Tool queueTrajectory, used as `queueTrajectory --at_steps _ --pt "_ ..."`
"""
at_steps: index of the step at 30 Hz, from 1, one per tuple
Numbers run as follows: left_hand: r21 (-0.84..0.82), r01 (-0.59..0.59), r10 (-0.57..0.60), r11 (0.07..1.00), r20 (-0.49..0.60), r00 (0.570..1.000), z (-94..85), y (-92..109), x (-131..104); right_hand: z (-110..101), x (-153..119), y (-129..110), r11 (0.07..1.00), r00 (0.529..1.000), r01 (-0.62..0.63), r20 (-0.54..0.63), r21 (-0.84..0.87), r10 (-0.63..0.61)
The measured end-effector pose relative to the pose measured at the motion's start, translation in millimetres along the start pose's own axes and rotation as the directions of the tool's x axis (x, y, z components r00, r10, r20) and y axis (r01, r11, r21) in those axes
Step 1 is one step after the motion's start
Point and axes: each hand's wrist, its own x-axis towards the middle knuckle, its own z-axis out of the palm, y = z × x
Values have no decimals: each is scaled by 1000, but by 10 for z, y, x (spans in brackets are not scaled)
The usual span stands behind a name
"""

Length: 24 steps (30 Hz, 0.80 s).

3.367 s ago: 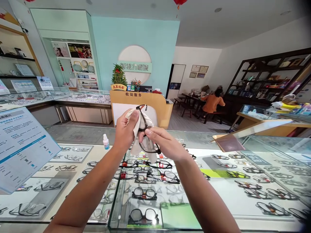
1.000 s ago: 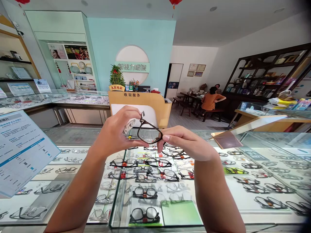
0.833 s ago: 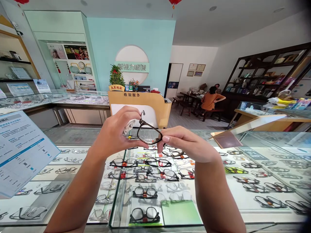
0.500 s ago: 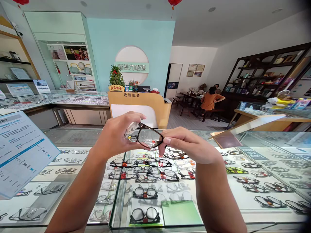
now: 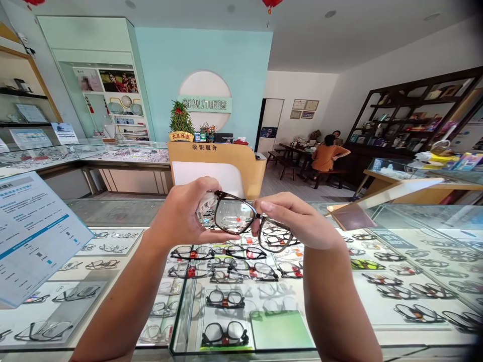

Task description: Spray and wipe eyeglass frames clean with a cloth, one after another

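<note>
A pair of dark-framed glasses (image 5: 234,215) is held up in front of me, above the glass display case, tilted down to the right. My left hand (image 5: 184,211) grips its left end, with a crumpled whitish cloth (image 5: 206,205) bunched in the palm. The fingers of my right hand (image 5: 298,218) pinch the frame near the bridge. The right lens shows below my right fingers. My right fingertips behind the frame are partly hidden.
Rows of glasses (image 5: 225,334) lie inside the glass case, beside a green card (image 5: 281,329). A printed sheet (image 5: 33,236) stands at the left, a tilted mirror (image 5: 352,216) at the right. Beyond are a wooden counter (image 5: 256,176) and a seated person in orange (image 5: 326,156).
My right hand has shifted slightly up along the frame, and more of the right lens shows. My left hand and the glasses have moved only a little.
</note>
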Motion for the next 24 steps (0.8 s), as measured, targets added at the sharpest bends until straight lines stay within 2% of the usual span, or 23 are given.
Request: queueTrajectory --at_steps 3,6,9,11,15,19,22,24 --pt "2 13 -13 1000 -16 1000 -7 1 -13 22 14 4 999 997 3 -79 51 1" --pt "-5 70 -70 998 -51 996 -33 -21 -25 23 26 16 997 975 74 -210 27 -67" --pt "-38 152 -155 988 -102 983 -72 -73 -32 24 24 37 973 906 194 -357 -127 -227" --pt "-68 196 -204 978 -164 965 -95 -109 -32 43 21 50 936 855 231 -403 -266 -326" --pt "-141 247 -279 959 -291 915 -115 -129 -19 130 45 59 833 758 152 -478 -532 -443" --pt "-156 247 -286 956 -327 901 -104 -93 2 206 89 57 751 682 106 -502 -652 -532" --pt "-156 265 -303 951 -331 893 -93 -69 14 231 110 58 746 647 62 -542 -663 -536" --pt "-179 287 -332 941 -333 883 -92 -54 22 237 120 63 759 649 38 -561 -650 -514"
